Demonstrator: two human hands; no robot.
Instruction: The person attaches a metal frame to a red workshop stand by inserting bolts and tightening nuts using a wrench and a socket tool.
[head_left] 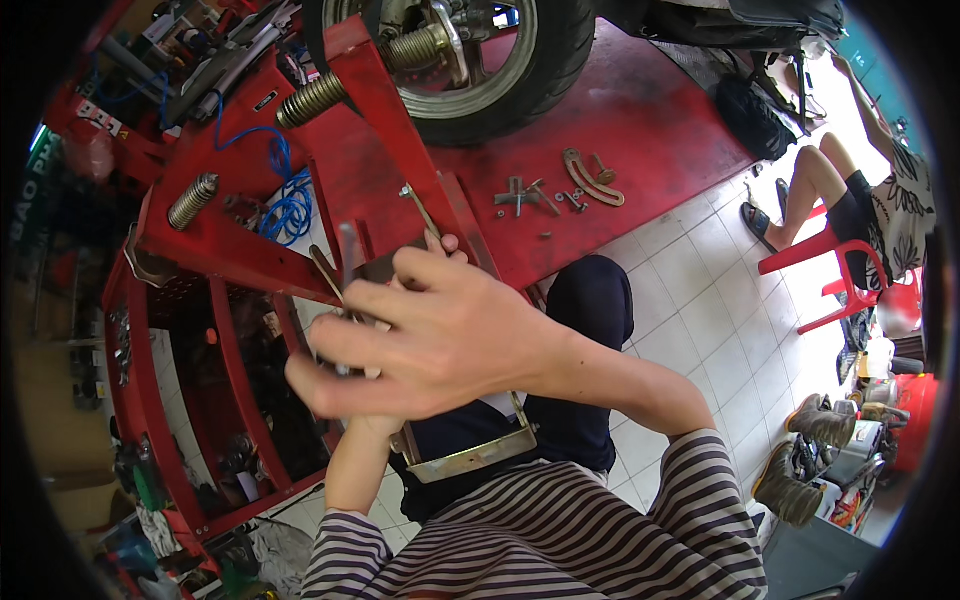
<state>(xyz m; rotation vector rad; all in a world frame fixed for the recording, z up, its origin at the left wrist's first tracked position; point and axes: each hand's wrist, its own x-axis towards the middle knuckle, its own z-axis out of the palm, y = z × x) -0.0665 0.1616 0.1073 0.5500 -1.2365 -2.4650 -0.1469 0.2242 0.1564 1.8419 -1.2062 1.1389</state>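
Observation:
My right hand (440, 335) covers most of my left hand (378, 423), both over my lap, fingers bent around metal pieces. A grey, blurred tool-like piece (349, 245) pokes up from between them, beside thin brass-coloured strips (422, 210). What exactly each hand grips is hidden. A metal bracket (470, 458) with a bent frame rests on my lap below my hands. Just ahead is a red steel frame (375, 110) with threaded bolts (194, 200).
A motorbike wheel (540, 80) stands on a red platform (650, 140) holding small brackets (590, 175), nuts and bolts. Blue hose (285, 215) lies left, above red shelving (145, 390). At right, another person (810, 180) occupies a red plastic chair (800, 255), near boots (815, 425) and clutter.

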